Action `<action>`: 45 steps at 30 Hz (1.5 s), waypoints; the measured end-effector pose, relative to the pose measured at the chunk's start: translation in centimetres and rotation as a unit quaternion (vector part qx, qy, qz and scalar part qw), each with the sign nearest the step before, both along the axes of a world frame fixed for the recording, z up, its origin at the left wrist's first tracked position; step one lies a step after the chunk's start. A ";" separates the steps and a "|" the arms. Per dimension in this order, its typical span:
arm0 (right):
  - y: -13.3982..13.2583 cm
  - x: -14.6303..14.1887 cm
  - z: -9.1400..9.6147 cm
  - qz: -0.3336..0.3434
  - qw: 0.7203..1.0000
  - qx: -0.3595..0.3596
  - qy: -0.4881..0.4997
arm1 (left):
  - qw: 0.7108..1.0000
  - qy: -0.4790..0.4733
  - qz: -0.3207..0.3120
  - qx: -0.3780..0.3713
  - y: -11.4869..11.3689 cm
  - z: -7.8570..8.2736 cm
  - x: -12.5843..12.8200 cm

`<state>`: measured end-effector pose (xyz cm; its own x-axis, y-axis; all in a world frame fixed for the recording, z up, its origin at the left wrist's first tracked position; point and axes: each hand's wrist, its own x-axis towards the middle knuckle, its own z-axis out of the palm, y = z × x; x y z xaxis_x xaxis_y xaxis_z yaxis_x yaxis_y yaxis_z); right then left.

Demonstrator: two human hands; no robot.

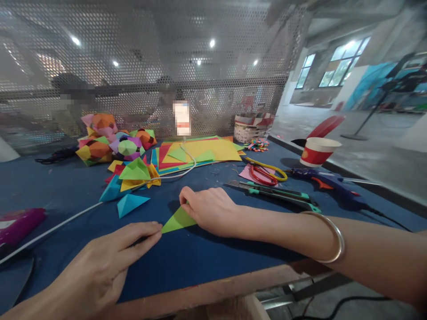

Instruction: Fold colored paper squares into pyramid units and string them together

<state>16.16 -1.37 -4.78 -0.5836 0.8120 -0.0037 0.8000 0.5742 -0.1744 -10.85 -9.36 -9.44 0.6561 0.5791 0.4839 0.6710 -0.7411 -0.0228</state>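
Observation:
A folded piece of green paper lies on the blue tabletop between my hands. With its fingertips together, my left hand pinches the paper's left corner. My right hand has its fingers curled over the right part of the sheet and covers that end. Just beyond my left hand sits a folded blue paper piece. Behind it is a small pile of folded pieces, with a green one on top.
Paper balls stand at the back left near a stack of coloured paper. A utility knife, scissors, a glue gun and a paper cup lie to the right. A white cable crosses the left side.

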 end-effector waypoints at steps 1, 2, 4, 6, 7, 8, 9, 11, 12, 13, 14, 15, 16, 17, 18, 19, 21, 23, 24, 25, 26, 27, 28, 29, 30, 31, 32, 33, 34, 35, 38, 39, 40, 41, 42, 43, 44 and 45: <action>0.0 0.0 0.0 0.001 1.000 0.001 0.001 | 1.000 0.007 0.002 0.001 -0.1 0.1 0.0; 0.0 0.0 0.0 0.001 1.000 0.001 0.001 | 1.000 0.014 0.003 0.003 -0.2 0.4 0.0; 0.0 0.0 0.0 0.000 1.000 0.001 0.004 | 0.999 0.030 0.004 0.011 -0.2 1.2 0.2; 0.0 0.1 0.0 0.001 1.000 0.001 0.008 | 0.999 0.047 -0.008 0.026 -0.1 2.3 0.6; 0.0 0.1 0.0 0.002 1.000 0.000 0.010 | 0.998 0.054 -0.022 0.037 0.1 2.9 0.9; 0.0 0.1 0.0 0.003 1.000 0.000 0.011 | 0.997 0.058 -0.037 0.046 0.3 3.5 1.3; 0.1 0.1 0.0 0.004 1.000 -0.001 0.013 | 0.996 0.059 -0.049 0.049 0.5 3.9 1.7; 0.2 0.3 0.1 0.006 1.000 -0.003 0.016 | 0.996 0.049 -0.061 0.040 1.1 4.3 2.9; 0.2 0.4 0.1 0.008 1.000 -0.004 0.017 | 0.997 0.041 -0.061 0.025 1.5 4.2 3.5; 0.3 0.5 0.2 0.011 1.000 -0.005 0.018 | 0.996 0.031 -0.078 0.017 1.9 4.0 4.1; 0.4 0.7 0.3 0.016 1.000 -0.006 0.018 | 0.995 0.025 -0.093 0.011 2.4 3.7 4.8; 0.4 0.8 0.3 0.021 1.000 -0.007 0.018 | 0.995 0.028 -0.099 0.005 2.9 3.4 5.4; 0.5 1.0 0.3 0.027 0.999 -0.008 0.019 | 0.994 0.033 -0.105 0.002 3.5 3.1 5.9; 0.6 1.1 0.3 0.032 0.999 -0.009 0.019 | 0.993 0.040 -0.109 -0.002 4.0 2.8 6.3; 0.7 1.2 0.2 0.036 0.999 -0.010 0.019 | 0.992 0.048 -0.113 -0.004 4.4 2.7 6.6; 0.7 1.3 0.2 0.039 0.999 -0.010 0.019 | 0.991 0.054 -0.120 -0.004 4.8 2.6 6.9; 0.8 1.4 0.0 0.043 0.999 -0.010 0.020 | 0.989 0.067 -0.135 -0.001 5.2 2.7 7.1; 0.8 1.4 0.0 0.045 0.999 -0.008 0.022 | 0.986 0.085 -0.146 0.004 5.2 3.1 6.9; 0.8 1.4 0.0 0.044 0.999 -0.007 0.023 | 0.984 0.094 -0.151 0.007 5.0 3.4 6.8; 0.7 1.4 0.0 0.043 0.999 -0.007 0.024 | 0.983 0.102 -0.154 0.009 4.8 3.6 6.6; 0.7 1.3 0.0 0.040 0.999 -0.007 0.025 | 0.982 0.108 -0.155 0.010 4.5 3.9 6.3; 0.6 1.3 0.0 0.037 0.999 -0.007 0.026 | 0.982 0.113 -0.154 0.011 4.2 4.1 6.0; 0.6 1.2 0.1 0.034 0.999 -0.007 0.027 | 0.982 0.116 -0.150 0.010 3.9 4.2 5.7; 0.6 1.2 0.1 0.030 0.999 -0.007 0.028 | 0.982 0.117 -0.146 0.011 3.7 4.3 5.3; 0.5 1.1 0.1 0.027 0.999 -0.007 0.029 | 0.983 0.116 -0.141 0.011 3.4 4.4 4.9; 0.5 1.1 0.1 0.024 0.999 -0.008 0.030 | 0.984 0.116 -0.136 0.010 3.2 4.4 4.5; 0.5 1.0 0.2 0.022 0.999 -0.008 0.031 | 0.984 0.116 -0.132 0.011 3.0 4.4 4.1; 0.4 1.0 0.2 0.022 0.999 -0.009 0.032 | 0.985 0.115 -0.128 0.012 2.8 4.4 3.7; 0.4 1.0 0.2 0.021 0.999 -0.009 0.032 | 0.986 0.112 -0.126 0.016 2.6 4.4 3.3; 0.4 1.0 0.2 0.020 0.999 -0.009 0.033 | 0.986 0.110 -0.124 0.020 2.5 4.4 2.9; 0.4 1.0 0.2 0.017 0.999 -0.010 0.036 | 0.986 0.103 -0.123 0.036 2.0 4.6 1.8; 0.4 1.0 0.3 0.016 0.999 -0.010 0.037 | 0.986 0.106 -0.123 0.037 1.9 4.7 1.5; 0.4 1.0 0.3 0.016 0.999 -0.011 0.038 | 0.986 0.114 -0.120 0.034 1.7 4.8 1.3; 0.4 1.0 0.3 0.016 0.999 -0.013 0.038 | 0.986 0.120 -0.114 0.026 1.7 4.8 1.1; 0.3 1.1 0.4 0.016 0.999 -0.014 0.039 | 0.986 0.122 -0.109 0.018 1.6 4.8 1.0; 0.2 1.1 0.4 0.016 0.999 -0.015 0.040 | 0.987 0.121 -0.104 0.010 1.6 4.8 1.0; 0.1 1.1 0.5 0.015 0.999 -0.017 0.041 | 0.988 0.114 -0.100 0.006 1.6 4.7 1.0; -0.1 1.1 0.5 0.014 0.999 -0.018 0.043 | 0.989 0.109 -0.098 0.002 1.7 4.6 1.0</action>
<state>17.24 -1.46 -4.26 -0.6053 0.7958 0.0193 0.7649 0.5882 -0.2626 -9.83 -7.69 -4.83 0.8446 0.4288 0.3205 0.4930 -0.8564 -0.1535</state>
